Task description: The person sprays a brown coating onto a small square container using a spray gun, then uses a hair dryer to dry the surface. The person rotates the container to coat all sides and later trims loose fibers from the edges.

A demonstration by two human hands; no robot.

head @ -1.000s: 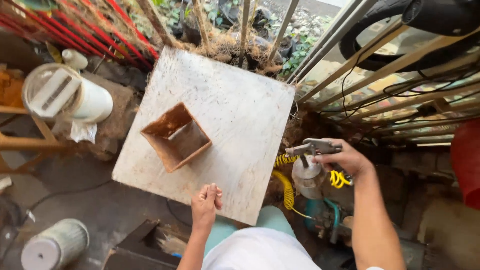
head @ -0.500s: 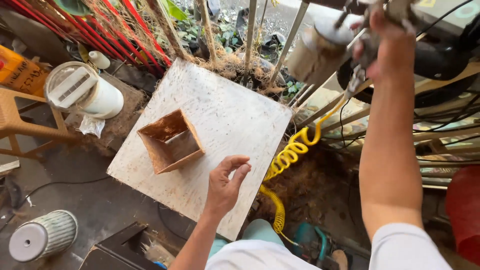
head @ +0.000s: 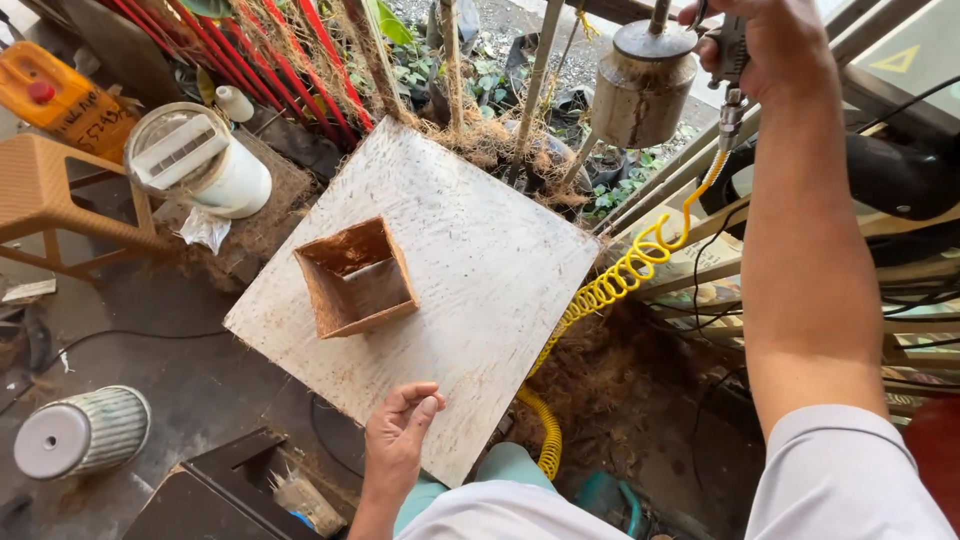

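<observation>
My right hand (head: pixel 775 40) is raised high at the top right, closed around a spray gun (head: pixel 725 50) with a round metal cup (head: pixel 640 85) hanging under it. A yellow coiled air hose (head: pixel 610 285) runs down from the gun past the board's right edge. A brown open-topped square box (head: pixel 355 278) sits on a pale, stained square board (head: pixel 480 260). My left hand (head: pixel 398 432) rests on the board's near edge with fingers loosely curled, holding nothing.
A white bucket with a lid (head: pixel 200 160) stands at the left beside a tan plastic stool (head: pixel 55 195) and an orange jerrycan (head: pixel 55 100). A grey ribbed cylinder (head: pixel 80 430) lies lower left. Red rods and plant stems (head: pixel 300 60) rise behind the board.
My right hand has lifted the spray gun from low beside the board up to the top right, stretching the hose. My left hand has shifted slightly along the near edge.
</observation>
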